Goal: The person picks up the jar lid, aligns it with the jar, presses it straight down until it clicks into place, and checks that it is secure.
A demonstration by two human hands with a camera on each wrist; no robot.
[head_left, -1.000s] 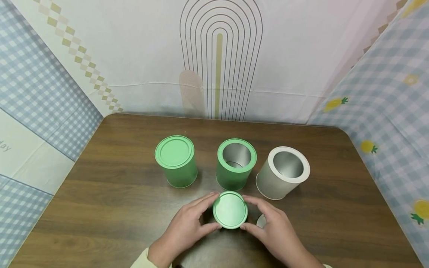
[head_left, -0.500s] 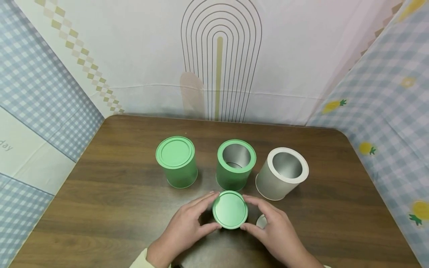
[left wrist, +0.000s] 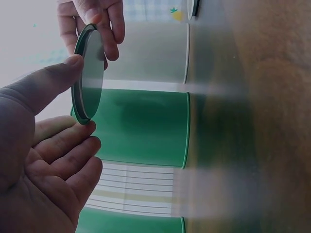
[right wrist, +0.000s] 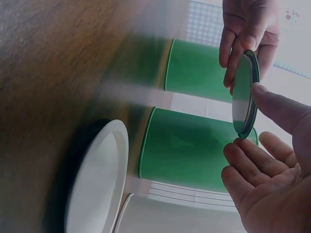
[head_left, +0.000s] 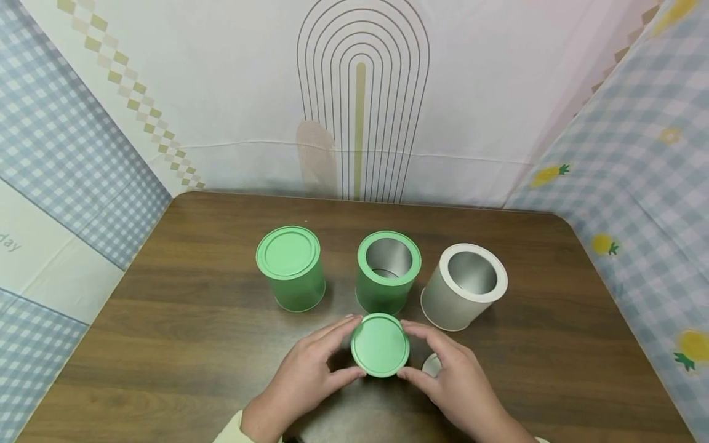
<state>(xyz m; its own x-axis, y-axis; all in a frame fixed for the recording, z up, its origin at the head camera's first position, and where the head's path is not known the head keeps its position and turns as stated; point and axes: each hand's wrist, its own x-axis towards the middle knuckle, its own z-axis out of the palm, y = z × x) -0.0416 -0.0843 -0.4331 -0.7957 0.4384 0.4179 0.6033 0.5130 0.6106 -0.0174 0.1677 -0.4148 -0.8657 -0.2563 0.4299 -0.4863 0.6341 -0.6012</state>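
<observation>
Green lid (head_left: 380, 345): raised off table (head_left: 166, 351), on the near side of the open green can (head_left: 384, 294). Left hand (head_left: 310, 364) and right hand (head_left: 454, 374) pinch its rim from opposite sides. Judged step: two-handed lid handling; next move calls for matched hands.

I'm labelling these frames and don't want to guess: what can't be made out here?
- Inside of the closed green can: head view, covered by its lid.
- White lid: head view, partly behind the right hand; right wrist view, cut off by the bottom edge.
- Dark object: head view, cut off by the bottom edge, unidentifiable.
- Lettering: head view, cut off by the left edge.
</observation>
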